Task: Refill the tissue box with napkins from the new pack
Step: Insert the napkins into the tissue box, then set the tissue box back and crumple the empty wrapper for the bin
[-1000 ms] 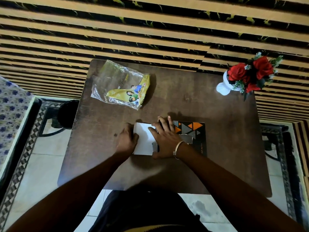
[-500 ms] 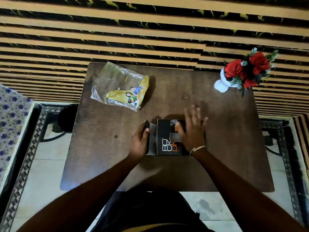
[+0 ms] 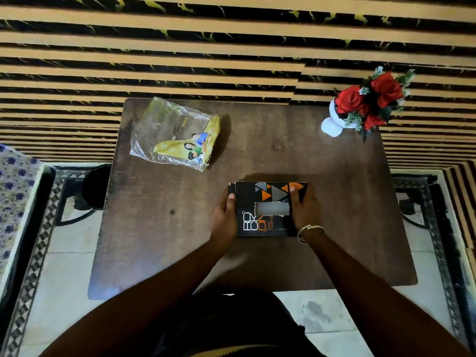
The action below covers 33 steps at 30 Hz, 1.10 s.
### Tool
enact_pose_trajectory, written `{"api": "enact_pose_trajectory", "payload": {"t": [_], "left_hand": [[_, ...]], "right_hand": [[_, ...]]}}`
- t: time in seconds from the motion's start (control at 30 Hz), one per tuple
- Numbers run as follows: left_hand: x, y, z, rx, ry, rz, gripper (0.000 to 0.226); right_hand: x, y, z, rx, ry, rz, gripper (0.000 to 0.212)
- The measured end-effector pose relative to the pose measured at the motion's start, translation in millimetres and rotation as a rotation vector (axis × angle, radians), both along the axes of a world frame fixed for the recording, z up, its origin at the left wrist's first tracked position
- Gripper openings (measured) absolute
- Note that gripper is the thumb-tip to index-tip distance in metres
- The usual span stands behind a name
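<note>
A black tissue box [image 3: 260, 222] with orange and grey triangles lies on the dark wooden table [image 3: 334, 202], its slot facing up. Pale tissue shows through the slot. My left hand [image 3: 223, 215] grips the box's left end, where a flap stands slightly out. My right hand [image 3: 304, 207] grips the right end, thumb on the top face. The crumpled clear and yellow napkin pack [image 3: 177, 136] lies at the back left of the table, apart from both hands; no napkins show inside it.
A white vase with red roses [image 3: 360, 106] stands at the table's back right corner. A striped wall runs behind the table. A dark round bin [image 3: 95, 186] sits on the floor to the left.
The white napkin stack has gone out of sight into the box. The box has been turned slot up, and both hands have moved to its two ends.
</note>
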<state>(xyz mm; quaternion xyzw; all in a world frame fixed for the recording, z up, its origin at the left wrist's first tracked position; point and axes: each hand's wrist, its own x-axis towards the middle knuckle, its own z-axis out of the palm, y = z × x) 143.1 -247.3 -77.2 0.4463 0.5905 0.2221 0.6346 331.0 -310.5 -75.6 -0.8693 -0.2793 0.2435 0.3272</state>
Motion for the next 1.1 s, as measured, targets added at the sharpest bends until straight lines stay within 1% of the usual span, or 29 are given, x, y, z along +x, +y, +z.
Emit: {"api": "enact_pose_trajectory", "payload": {"t": [0.1,0.13,0.23,0.33,0.4,0.47,0.5,0.6,0.63,0.77,0.87,0.93,1.1], "left_hand": [[10,-6,13,-0.053,-0.040,-0.056,0.047],[13,-8,12,-0.038,-0.046,-0.082,0.050],[16,-13,13,0.014,0.030,-0.131,0.056],[17,-12,8,0.035,0.087,-0.093,0.055],[18,-11,7,0.032,0.083,-0.081,0.051],[16,-13,11,0.020,0.059,-0.088,0.048],[14,-13,12,0.001,0.063,-0.102,0.050],[9,-16,11,-0.042,0.058,-0.081,0.069],[7,-17,12,-0.053,0.042,-0.071,0.069],[8,-23,8,-0.033,0.056,-0.089,0.057],[14,-17,0,0.016,0.105,-0.104,0.064],[20,-7,-3,0.046,0.118,-0.098,0.070],[45,39,17,0.097,0.050,-0.072,0.059]], "right_hand": [[-1,0,2,-0.001,0.009,0.006,0.033],[-1,0,2,-0.001,0.015,0.005,0.033],[0,-1,4,-0.007,0.024,0.017,0.034],[1,-1,4,-0.016,0.048,0.019,0.036],[2,-1,6,-0.016,0.066,0.027,0.037],[5,-3,10,-0.005,0.124,0.027,0.036],[6,-4,12,0.002,0.165,0.021,0.034],[12,-14,12,0.008,0.247,-0.001,0.036],[13,-18,11,0.009,0.264,-0.014,0.036],[10,-29,-2,0.037,0.355,-0.081,0.034],[8,-24,-3,0.069,0.358,-0.101,0.030],[12,-14,3,0.116,0.372,-0.105,0.032],[38,38,19,0.146,0.366,-0.108,0.040]]}}
